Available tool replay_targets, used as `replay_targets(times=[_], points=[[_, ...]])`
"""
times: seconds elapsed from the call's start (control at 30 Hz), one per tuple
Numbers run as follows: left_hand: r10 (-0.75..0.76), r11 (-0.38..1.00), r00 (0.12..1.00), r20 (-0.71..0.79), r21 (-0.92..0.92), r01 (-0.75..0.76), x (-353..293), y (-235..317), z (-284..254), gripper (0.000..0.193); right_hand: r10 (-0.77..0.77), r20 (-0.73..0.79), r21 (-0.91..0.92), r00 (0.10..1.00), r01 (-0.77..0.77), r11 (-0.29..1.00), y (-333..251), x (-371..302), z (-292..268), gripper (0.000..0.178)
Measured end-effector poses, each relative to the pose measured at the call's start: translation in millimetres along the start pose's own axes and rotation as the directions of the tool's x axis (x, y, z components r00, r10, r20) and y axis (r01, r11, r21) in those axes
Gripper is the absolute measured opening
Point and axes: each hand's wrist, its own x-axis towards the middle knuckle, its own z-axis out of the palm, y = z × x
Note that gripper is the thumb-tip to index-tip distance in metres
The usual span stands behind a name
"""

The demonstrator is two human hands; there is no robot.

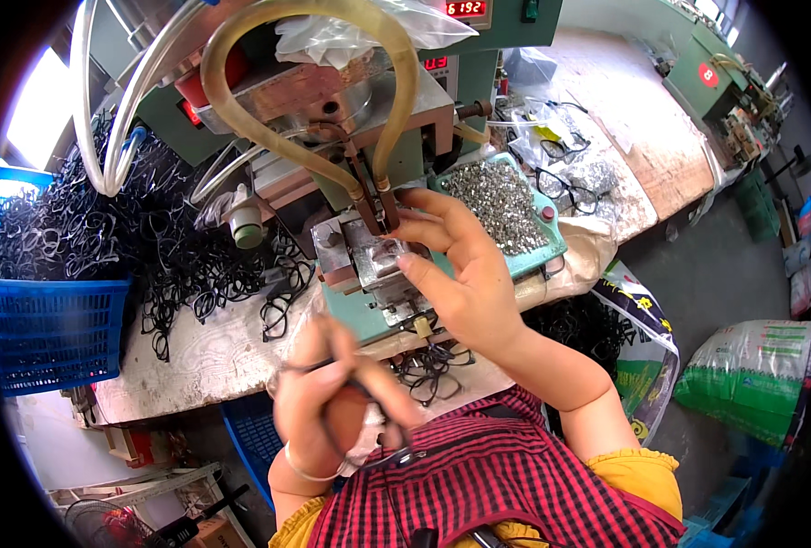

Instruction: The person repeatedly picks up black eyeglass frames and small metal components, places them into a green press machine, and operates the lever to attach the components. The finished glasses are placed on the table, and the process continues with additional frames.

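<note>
Pale, worn wooden workbench (182, 374)
Piled black eyeglass frames (206, 301) beyond the left hand (328, 393); turquoise tray (553, 239) of silver metal pieces (501, 205) beside the right hand (468, 294).

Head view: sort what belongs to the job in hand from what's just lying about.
Likely in the job: glasses frame in the left grip; metal fixture at the right grip; small silvery pieces; heaped black frames.

Apparently just lying about: clear plastic bag; green-and-white sack; fan.

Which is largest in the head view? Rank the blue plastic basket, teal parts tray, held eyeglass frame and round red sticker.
Blue plastic basket
Teal parts tray and held eyeglass frame: unsure, frame blurred and nearer
Round red sticker
</note>
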Motion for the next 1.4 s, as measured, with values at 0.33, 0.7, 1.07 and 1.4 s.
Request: replay_targets(times=[0.33,0.7,1.07,1.4], points=[[-0.434,0.851,0.889,0.145,-0.257,0.458,46,-48,-6,0.015,-0.281,-0.074,-0.958,0.957,0.01,0.287,88,11,-123,0.02],[-0.397,0.796,0.84,0.37,-0.317,0.515,28,-72,-40,0.039,-0.383,-0.04,-0.923,0.923,0.112,0.368,93,15,-124,0.012],[0.809,-0.257,0.556,0.191,0.965,0.042,28,-6,-138,0.012,-0.337,-0.194,-0.714,0.921,0.103,0.693,70,22,-88,0.012],[0.806,-0.23,0.59,0.052,0.946,0.23,70,-67,-239,0.005,-0.29,-0.34,-0.716,0.895,-0.046,0.697,77,-12,-129,0.012]])
